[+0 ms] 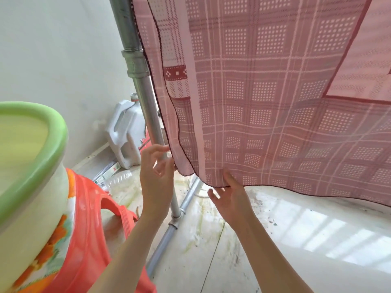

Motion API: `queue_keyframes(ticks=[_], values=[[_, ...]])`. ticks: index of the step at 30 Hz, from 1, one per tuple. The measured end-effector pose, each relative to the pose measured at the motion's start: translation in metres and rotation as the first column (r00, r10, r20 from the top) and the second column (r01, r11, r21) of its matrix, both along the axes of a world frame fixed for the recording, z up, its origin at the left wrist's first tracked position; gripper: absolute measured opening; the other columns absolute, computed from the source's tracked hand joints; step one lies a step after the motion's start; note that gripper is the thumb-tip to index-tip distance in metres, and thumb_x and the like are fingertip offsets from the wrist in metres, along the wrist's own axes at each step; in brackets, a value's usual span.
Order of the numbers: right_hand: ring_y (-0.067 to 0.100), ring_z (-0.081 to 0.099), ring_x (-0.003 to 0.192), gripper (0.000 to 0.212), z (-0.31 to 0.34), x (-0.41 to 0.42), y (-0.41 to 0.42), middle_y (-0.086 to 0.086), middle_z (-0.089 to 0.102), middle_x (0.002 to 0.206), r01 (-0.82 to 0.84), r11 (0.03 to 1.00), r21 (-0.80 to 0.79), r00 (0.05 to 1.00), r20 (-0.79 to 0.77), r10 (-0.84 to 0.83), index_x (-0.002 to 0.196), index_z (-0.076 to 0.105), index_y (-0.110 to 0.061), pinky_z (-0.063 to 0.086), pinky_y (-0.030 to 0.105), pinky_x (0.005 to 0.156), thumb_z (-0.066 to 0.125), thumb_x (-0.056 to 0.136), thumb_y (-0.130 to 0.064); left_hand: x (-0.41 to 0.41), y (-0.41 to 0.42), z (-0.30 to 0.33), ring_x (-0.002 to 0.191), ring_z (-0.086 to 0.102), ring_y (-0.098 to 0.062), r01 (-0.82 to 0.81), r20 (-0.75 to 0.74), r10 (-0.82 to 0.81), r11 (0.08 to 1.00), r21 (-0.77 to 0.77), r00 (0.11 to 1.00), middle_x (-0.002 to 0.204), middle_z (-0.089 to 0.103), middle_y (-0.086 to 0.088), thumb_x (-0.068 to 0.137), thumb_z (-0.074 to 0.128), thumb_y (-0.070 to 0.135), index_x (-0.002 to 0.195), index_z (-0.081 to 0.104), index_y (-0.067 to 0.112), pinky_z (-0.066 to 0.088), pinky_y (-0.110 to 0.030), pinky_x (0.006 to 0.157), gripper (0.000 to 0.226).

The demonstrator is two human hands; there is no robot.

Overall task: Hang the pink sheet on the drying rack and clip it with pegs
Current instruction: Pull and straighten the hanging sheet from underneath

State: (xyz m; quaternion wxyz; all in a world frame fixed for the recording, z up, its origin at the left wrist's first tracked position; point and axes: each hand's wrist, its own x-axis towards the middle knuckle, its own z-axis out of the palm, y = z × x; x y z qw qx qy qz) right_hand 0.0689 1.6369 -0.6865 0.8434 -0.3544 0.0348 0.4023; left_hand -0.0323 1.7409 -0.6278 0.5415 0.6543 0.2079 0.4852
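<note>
A home laundry corner, this. Pink sheet (275,92) hangs off a metal-pipe drying rack (146,96). A green-rimmed basin (48,132) and white jug (124,132) sit on stained floor tiles (211,250).

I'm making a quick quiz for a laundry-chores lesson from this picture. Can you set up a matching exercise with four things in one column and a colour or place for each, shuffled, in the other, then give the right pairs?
Things:
1. sheet
2. basin
3. jug
4. right hand

Descriptions:
A. white plastic, on the floor by the wall behind the rack's metal post
B. pink check, hanging down from above
C. green rim, sitting on an orange stool
D. at the sheet's bottom hem, thumb on the cloth

Pairs: 1-B, 2-C, 3-A, 4-D
</note>
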Motion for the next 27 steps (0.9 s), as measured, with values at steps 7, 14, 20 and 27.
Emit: queue_keyframes(ticks=[7, 14, 20, 27], values=[[0.013, 0.062, 0.077, 0.021, 0.001, -0.009, 0.0, 0.0, 0.069, 0.089, -0.067, 0.998, 0.008, 0.998, -0.012, 0.067, 0.104, 0.063, -0.017, 0.042, 0.029, 0.066, 0.062, 0.084, -0.02, 0.007, 0.002, 0.013, 0.111, 0.054, -0.01, 0.19, -0.241, -0.177, 0.981, 0.033, 0.954, 0.133, 0.052, 0.002, 0.089, 0.059, 0.014, 0.132, 0.046, 0.023, 0.045, -0.007, 0.079, 0.047], [0.013, 0.06, 0.074, 0.025, 0.0, -0.007, -0.007, -0.002, 0.07, 0.078, -0.093, 0.995, -0.024, 0.995, -0.023, 0.092, 0.096, 0.065, -0.017, 0.044, 0.028, 0.063, 0.068, 0.072, -0.024, 0.027, -0.005, 0.019, 0.075, 0.06, -0.017, 0.024, -0.265, 0.003, 0.995, 0.1, 0.964, 0.082, 0.066, -0.009, 0.084, 0.064, 0.014, 0.086, 0.064, 0.008, 0.049, -0.029, 0.071, 0.006], [0.016, 0.061, 0.079, 0.017, 0.001, -0.012, 0.002, 0.001, 0.067, 0.085, -0.068, 0.997, -0.034, 0.994, -0.089, 0.065, 0.093, 0.067, -0.014, 0.044, 0.03, 0.066, 0.068, 0.078, -0.023, 0.0, -0.001, 0.002, 0.065, 0.06, 0.009, 0.07, -0.22, -0.066, 0.998, 0.01, 0.973, 0.078, 0.068, 0.002, 0.081, 0.064, 0.002, 0.087, 0.07, 0.009, 0.042, -0.004, 0.064, 0.011], [0.02, 0.06, 0.108, 0.031, 0.002, -0.026, 0.016, 0.001, 0.067, 0.107, -0.144, 0.99, -0.002, 0.987, -0.072, 0.144, 0.096, 0.069, -0.016, 0.053, 0.034, 0.07, 0.072, 0.07, -0.033, -0.019, 0.013, -0.012, 0.066, 0.058, 0.006, 0.051, -0.261, -0.057, 0.998, -0.029, 0.964, 0.07, 0.068, 0.017, 0.084, 0.062, 0.008, 0.08, 0.069, 0.024, 0.043, -0.003, 0.065, 0.018]])
